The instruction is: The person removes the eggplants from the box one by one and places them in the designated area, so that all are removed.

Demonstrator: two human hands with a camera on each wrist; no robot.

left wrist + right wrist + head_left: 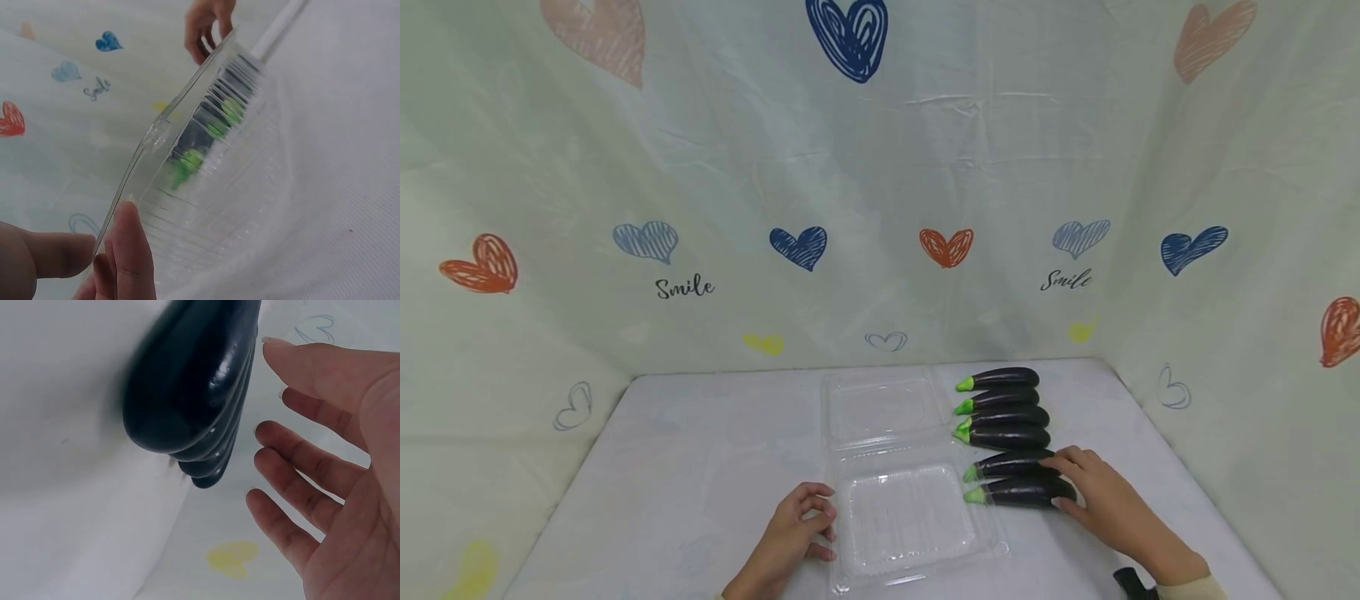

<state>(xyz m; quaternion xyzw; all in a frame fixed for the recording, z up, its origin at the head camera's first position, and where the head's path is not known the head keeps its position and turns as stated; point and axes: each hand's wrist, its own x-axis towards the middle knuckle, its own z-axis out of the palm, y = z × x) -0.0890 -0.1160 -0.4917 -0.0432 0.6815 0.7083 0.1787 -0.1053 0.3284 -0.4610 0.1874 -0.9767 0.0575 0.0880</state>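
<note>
A clear plastic clamshell box (910,517) lies unfolded on the table, its lid half (887,408) toward the back wall. My left hand (797,533) pinches the box's left rim between thumb and fingers; the left wrist view shows that rim (134,162) close up. Several dark eggplants with green stem ends are lined up along the box's right side, stems pointing left. Over the thick end of the nearest eggplant (1026,492) hovers my right hand (1101,500). In the right wrist view its fingers are spread and apart from the eggplant (187,375).
The white tabletop (700,467) extends left of the box. A pale curtain (880,167) printed with hearts and "Smile" encloses the back and sides. Beside my right wrist sits a black object (1131,583), partly cut off by the frame's lower edge.
</note>
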